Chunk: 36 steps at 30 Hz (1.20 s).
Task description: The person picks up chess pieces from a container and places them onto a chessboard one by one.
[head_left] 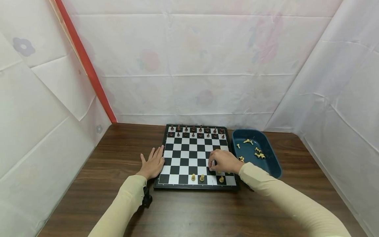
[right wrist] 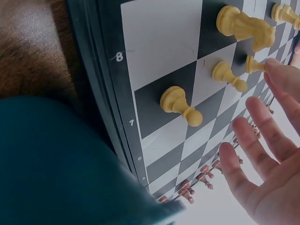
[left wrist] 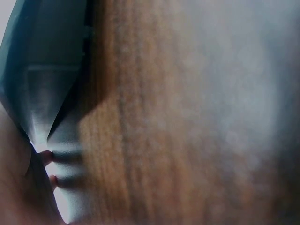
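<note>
A magnetic-style chessboard [head_left: 184, 162] lies on the table with reddish-brown pieces along its far side. My left hand [head_left: 152, 164] rests with spread fingers at the board's left edge. My right hand [head_left: 222, 161] is over the near right squares, pinching a cream pawn [right wrist: 253, 64] by its top; the right wrist view shows that pawn standing in line with another pawn [right wrist: 227, 76] and a corner-side pawn [right wrist: 180, 105]. Behind them a cream knight [right wrist: 244, 27] stands on a dark square. Two more cream pieces, one a tall piece [head_left: 202, 177], stand on the near row.
A blue plastic tray [head_left: 270, 163] right of the board holds several loose cream pieces [head_left: 260, 155]. It stands close to the board's right edge, beneath the right forearm. White cloth walls [head_left: 189, 65] enclose the wooden table [head_left: 189, 210] at the back and sides.
</note>
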### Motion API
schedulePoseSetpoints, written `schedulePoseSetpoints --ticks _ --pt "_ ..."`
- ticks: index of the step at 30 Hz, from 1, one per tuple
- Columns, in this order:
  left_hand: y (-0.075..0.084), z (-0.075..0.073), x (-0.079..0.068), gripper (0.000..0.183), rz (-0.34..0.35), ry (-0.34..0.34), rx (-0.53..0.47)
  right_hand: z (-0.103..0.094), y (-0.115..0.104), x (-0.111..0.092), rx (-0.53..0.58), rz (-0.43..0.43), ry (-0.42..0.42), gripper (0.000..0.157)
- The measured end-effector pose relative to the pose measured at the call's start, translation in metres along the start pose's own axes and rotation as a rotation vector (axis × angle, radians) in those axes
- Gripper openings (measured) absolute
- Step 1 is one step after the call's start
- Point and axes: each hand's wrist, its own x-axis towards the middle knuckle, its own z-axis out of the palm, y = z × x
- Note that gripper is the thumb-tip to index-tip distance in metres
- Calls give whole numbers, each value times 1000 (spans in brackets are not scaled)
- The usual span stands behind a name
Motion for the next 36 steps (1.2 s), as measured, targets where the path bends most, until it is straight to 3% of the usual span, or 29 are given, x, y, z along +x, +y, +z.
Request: schedulePoseSetpoints --ticks 14,23,31,36 --pt "1 0 0 56 9 12 16 3 3 -3 46 3 4 12" --pt "1 -1 -1 56 2 1 22 1 4 -6 -13 -8 17 11" --pt "1 -2 0 56 7 10 22 -3 5 -6 -17 64 4 7" --pt "0 -2 0 56 7 6 28 -14 12 -10 -22 125 50 5"
